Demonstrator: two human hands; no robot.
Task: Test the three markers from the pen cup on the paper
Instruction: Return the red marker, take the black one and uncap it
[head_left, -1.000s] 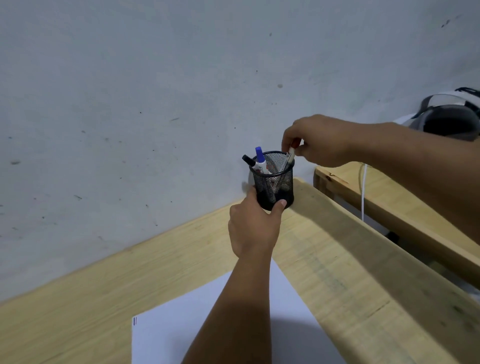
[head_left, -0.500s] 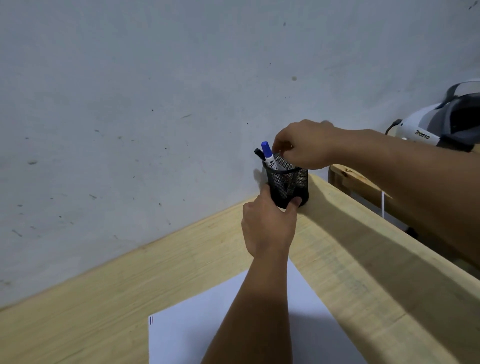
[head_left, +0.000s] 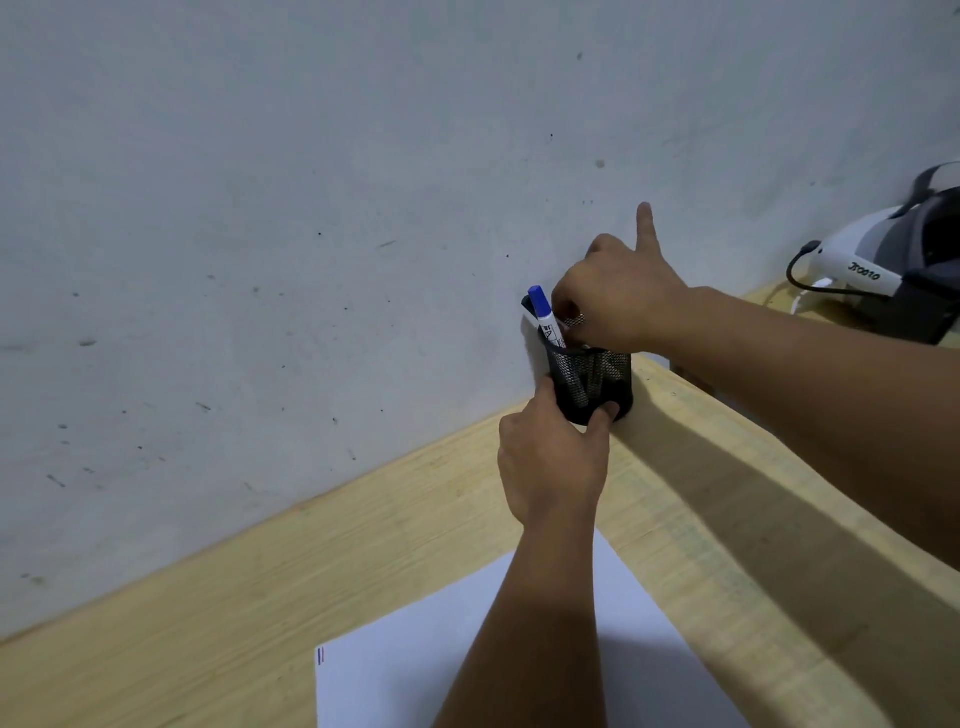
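A black mesh pen cup (head_left: 597, 382) stands at the wall on the wooden desk (head_left: 260, 597). My left hand (head_left: 553, 462) grips the cup's base from the near side. A blue-capped marker (head_left: 543, 312) sticks up from the cup's left side, with a black-capped marker (head_left: 529, 307) just behind it. My right hand (head_left: 618, 296) hovers over the cup mouth, thumb and fingers pinched down on a third marker (head_left: 584, 382) inside, little finger raised. That marker's top is hidden by the fingers. White paper (head_left: 415, 670) lies on the desk near me, under my left forearm.
A grey scuffed wall (head_left: 311, 208) runs right behind the cup. At the far right, a white and black headset (head_left: 883, 270) with a cable rests on a second wooden surface, beyond a gap past the desk's right edge.
My right hand came down from above and right of the cup onto its mouth, lowering the pinched marker inside. Its little finger now sticks up. My left hand kept its grip on the cup.
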